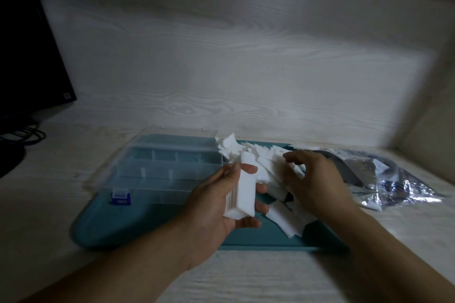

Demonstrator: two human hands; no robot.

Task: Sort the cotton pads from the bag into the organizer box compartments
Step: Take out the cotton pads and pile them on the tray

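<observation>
Many pads: a loose heap of white square cotton pads lies on the teal rectangular mat, just right of the clear plastic organizer box; its compartments look unfilled as far as the dim view shows.
Stack in hand: a neat block of white cotton pads stands on edge just in front of the box's right end, above the mat.
Left hand: the left hand clamps that block, thumb on the near face and fingers wrapped round the far side.
Right hand: the right hand hovers over the heap right of the box, fingers loosely curved and spread; whether it pinches a pad cannot be told.
Bag: the crinkled silver foil bag lies further right of the box, off the mat.
Handling: the pads are judged very light, soft and compressible, prone to fanning out or shedding single sheets.
Grip advice: squeezing a stack across its flat faces, gently, likely keeps the edges aligned; loose pads are best gathered by their edges.
</observation>
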